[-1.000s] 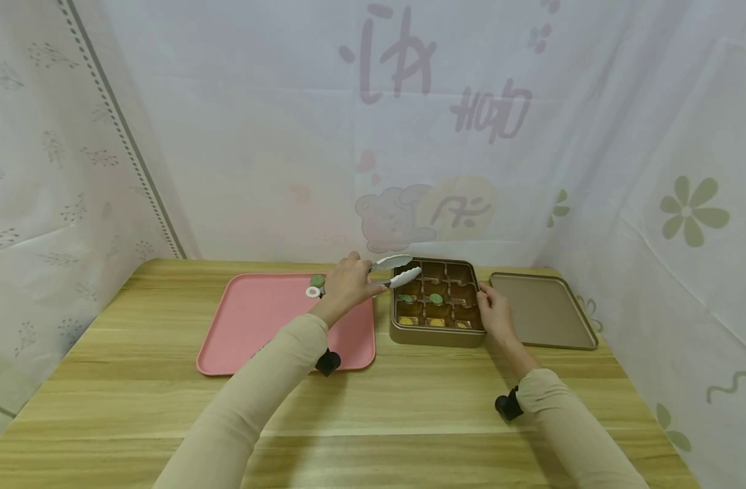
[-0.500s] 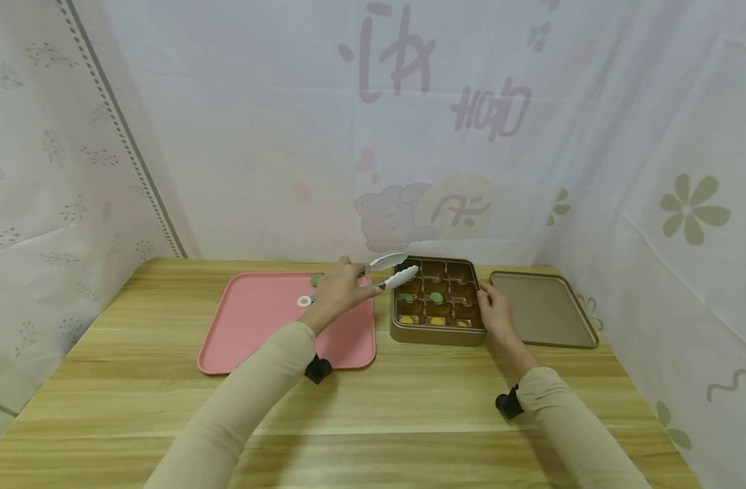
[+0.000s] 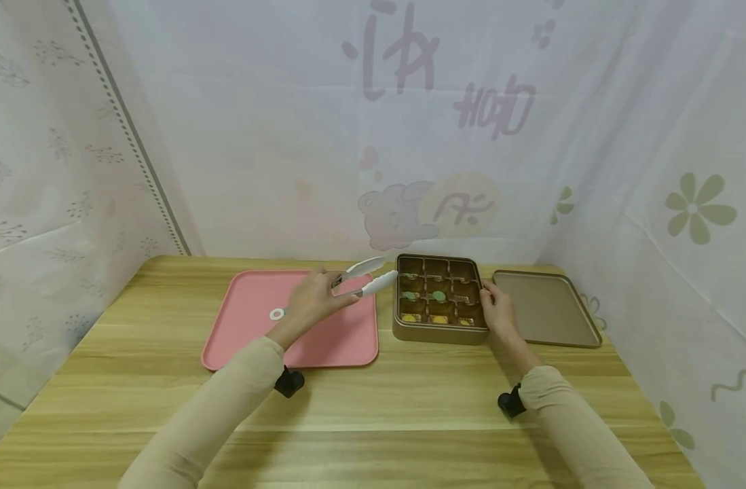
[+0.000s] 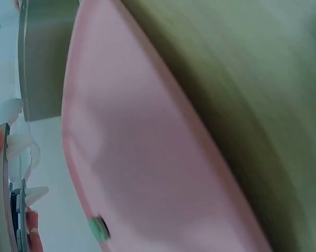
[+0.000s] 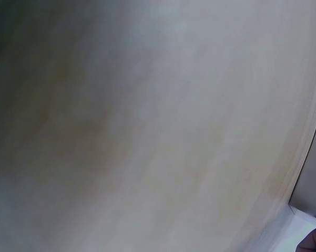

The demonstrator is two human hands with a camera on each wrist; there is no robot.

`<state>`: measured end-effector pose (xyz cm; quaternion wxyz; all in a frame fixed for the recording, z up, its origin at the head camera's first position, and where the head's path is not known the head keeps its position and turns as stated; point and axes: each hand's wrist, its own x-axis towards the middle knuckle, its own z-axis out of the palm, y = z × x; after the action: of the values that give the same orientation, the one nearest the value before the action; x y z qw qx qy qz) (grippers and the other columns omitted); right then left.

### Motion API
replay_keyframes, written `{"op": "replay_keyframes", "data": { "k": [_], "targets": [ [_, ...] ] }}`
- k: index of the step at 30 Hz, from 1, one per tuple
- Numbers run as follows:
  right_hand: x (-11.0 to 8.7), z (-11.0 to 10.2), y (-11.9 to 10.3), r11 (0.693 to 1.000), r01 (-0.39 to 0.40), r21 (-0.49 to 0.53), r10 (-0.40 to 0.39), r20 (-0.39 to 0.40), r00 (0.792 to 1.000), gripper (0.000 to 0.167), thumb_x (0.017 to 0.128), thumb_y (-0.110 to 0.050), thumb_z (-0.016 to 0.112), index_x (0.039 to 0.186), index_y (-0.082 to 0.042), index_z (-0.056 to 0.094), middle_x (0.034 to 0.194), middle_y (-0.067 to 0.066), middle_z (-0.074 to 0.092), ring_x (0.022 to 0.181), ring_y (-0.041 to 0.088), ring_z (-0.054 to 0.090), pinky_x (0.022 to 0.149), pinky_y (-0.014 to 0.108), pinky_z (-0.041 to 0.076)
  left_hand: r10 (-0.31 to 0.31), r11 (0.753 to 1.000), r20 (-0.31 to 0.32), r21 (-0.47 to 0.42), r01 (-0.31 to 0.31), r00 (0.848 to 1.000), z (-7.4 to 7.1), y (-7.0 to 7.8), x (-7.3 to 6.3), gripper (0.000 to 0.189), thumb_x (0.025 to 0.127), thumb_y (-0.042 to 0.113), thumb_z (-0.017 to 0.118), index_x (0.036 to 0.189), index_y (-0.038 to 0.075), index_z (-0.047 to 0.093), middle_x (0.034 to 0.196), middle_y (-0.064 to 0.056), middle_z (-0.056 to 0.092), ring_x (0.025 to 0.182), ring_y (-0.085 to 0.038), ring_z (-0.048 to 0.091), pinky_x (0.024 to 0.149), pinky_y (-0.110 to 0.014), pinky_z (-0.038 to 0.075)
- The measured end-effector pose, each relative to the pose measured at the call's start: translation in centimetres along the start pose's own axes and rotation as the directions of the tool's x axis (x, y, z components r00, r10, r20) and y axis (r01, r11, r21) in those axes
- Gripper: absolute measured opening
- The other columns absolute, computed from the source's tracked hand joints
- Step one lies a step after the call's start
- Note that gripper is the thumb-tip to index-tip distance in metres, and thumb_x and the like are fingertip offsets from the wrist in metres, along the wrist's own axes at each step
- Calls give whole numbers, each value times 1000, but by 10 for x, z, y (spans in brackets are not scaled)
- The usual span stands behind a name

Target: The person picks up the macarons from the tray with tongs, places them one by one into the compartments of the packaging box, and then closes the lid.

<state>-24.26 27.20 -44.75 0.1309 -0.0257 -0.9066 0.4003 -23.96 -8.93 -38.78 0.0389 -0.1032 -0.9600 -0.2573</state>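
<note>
My left hand (image 3: 311, 299) holds a pair of tongs (image 3: 380, 282) with white scalloped tips and a white ring at the handle end. The tongs' tips stand apart with nothing between them, just left of the brown box (image 3: 440, 334). The box has a divided insert; a round green piece (image 3: 438, 297) and yellow pieces (image 3: 438, 319) lie in its compartments. My right hand (image 3: 499, 312) grips the box's right wall at the rim. In the left wrist view a small green piece (image 4: 99, 229) sits at the edge of the pink tray (image 4: 142, 131); my left hand hides it in the head view.
Beneath my left hand lies the pink tray (image 3: 250, 305). A flat bronze lid (image 3: 550, 309) lies right of the box, beyond my right hand. White printed curtains (image 3: 275, 156) hang behind and on both sides of the wooden table (image 3: 373, 421).
My left hand has moved left with the tongs, drawing their tips away from over the box toward the tray. My right hand has stayed at the box.
</note>
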Motion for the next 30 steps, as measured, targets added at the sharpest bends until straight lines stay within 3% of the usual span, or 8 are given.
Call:
{"op": "replay_keyframes", "data": {
  "k": [7,15,19,22,30],
  "targets": [
    [-1,-1,-1,1000,0,4,0,13,1000,39,101,-13,39,137,4,44,113,30,59,92,38,58,71,41,43,-18,999,-27,37,19,999,-10,-27,-17,61,76,51,72,119,10,63,90,-6,52,72,-18,47,55,-30,37],
    [0,-1,0,1000,3,10,-3,9,1000,39,101,-13,39,136,3,46,111,30,60,94,39,60,75,46,46,-79,995,-24,60,80,997,-25,-63,-34,61,77,47,73,119,4,63,88,-8,49,70,-20,43,53,-30,34],
    [0,-1,-1,1000,3,9,-3,-1,1000,38,101,-12,39,135,3,46,113,30,59,98,41,59,79,49,46,-58,995,-39,74,61,998,-31,-80,-39,54,79,45,72,111,1,64,83,-9,49,74,-22,43,58,-30,34],
    [0,-1,-1,1000,-3,3,3,-3,1000,38,101,-12,40,135,3,47,114,30,59,101,41,58,83,51,45,-62,995,-45,76,65,997,-35,-90,-41,55,80,43,71,111,-2,63,85,-12,49,76,-23,42,61,-31,34],
    [1,-1,-1,1000,-14,2,14,7,1000,38,101,-12,40,136,2,47,116,30,59,101,40,58,83,49,45,-165,978,-22,123,167,986,-42,-101,-43,71,80,49,69,128,-1,54,103,-16,50,80,-26,47,58,-35,37]
  ]
}}
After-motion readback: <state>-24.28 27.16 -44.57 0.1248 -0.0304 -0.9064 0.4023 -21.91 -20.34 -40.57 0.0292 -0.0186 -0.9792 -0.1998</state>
